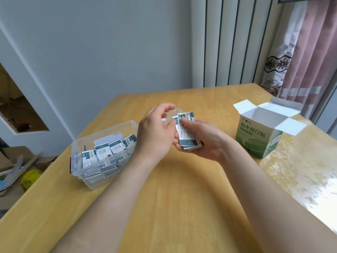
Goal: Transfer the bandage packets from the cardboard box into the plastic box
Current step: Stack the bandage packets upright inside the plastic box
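Just above the middle of the yellow wooden table (pixel 182 198), lifted off its surface: a small stack of white-and-dark-green bandage packets (pixel 187 136), gripped in the right hand (pixel 204 141), palm up, fingers curled beneath, thumb pressed down on the top packet. Touching the stack's left edge, the left hand (pixel 156 132), back toward the camera, fingers loosely curled and slightly spread, forefinger raised, thumb tip against the packets; cannot tell whether pinching one or only touching. Left of the hands, standing on the table, a clear rectangular plastic box (pixel 76 161), lidless, holding many more of the same packets (pixel 105 152), some in flat piles, some tilted on top. Far right, well apart from the hands, a green-and-white cardboard box (pixel 259 141), upright, all top flaps open, inside hidden from view. Behind it, a pink curtain (pixel 306 52).
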{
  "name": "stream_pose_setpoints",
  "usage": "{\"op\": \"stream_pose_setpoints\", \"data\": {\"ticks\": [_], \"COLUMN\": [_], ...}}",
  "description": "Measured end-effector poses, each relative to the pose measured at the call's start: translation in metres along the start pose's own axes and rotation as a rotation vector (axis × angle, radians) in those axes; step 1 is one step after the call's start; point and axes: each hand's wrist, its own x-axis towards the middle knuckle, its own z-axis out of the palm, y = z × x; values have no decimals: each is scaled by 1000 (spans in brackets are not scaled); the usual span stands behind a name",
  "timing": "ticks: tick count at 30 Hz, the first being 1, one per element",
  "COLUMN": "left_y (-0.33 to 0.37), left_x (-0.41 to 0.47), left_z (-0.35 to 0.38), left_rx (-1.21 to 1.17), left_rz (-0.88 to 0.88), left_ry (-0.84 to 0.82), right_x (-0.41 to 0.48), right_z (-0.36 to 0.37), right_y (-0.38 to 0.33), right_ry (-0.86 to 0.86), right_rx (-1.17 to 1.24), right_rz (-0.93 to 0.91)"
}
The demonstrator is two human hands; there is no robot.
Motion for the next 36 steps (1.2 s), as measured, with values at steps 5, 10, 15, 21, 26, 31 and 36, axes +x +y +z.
{"op": "stream_pose_setpoints", "data": {"ticks": [5, 10, 15, 21, 26, 31, 36], "left_y": [4, 6, 3, -8, -5, -1, -3], "left_x": [11, 10, 7, 13, 5, 6, -4], "left_z": [-21, -36, -45, -53, -60, -55, -63], "left_rx": [-166, -174, -147, -146, -388, -375, -51], "left_rz": [84, 290, 222, 98, -28, -43, 181], "left_ry": [-284, -227, -121, -83, -402, -265, -288], "right_x": [-8, -8, -7, -11, -13, -5, 1], "right_z": [15, 20, 24, 25, 28, 40, 47], "right_y": [-6, -7, -7, -12, -16, -7, 4], "right_ry": [-322, -489, -495, -458, -394, -180, -82], "right_rx": [-233, -160, -3, -176, -143, -8, 120], "right_rz": [29, 95, 167, 56, -42, -68, -59]}}
